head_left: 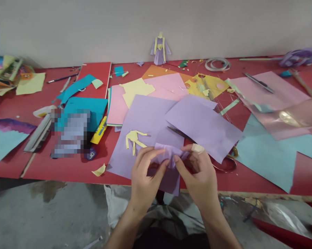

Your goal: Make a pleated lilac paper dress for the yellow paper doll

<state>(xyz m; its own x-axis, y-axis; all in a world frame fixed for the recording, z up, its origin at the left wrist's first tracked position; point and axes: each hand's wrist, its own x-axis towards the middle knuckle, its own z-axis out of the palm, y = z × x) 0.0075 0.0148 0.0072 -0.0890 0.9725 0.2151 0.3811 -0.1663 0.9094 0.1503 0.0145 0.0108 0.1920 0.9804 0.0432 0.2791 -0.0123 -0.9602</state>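
A small piece of purple paper [161, 154] is pinched between both hands, its lower part bunched in folds. My left hand [145, 171] grips its left side with thumb and fingers. On the right side, my right hand [197, 169] holds it the same way; one finger wears a pale bandage. Beneath them lie large purple sheets [150, 114]. A yellow paper figure [133, 137] rests just left of my left hand. Scissors [182, 134], partly covered by a purple sheet, lie beyond my right hand.
A finished-looking paper doll [160, 50] leans on the wall. Left are a pixelated rectangle [74, 133], a yellow box [99, 130] and a ruler [38, 133]. A craft knife [259, 83] lies on pink paper [275, 103] at right. The red table's front edge [75, 180] is close to me.
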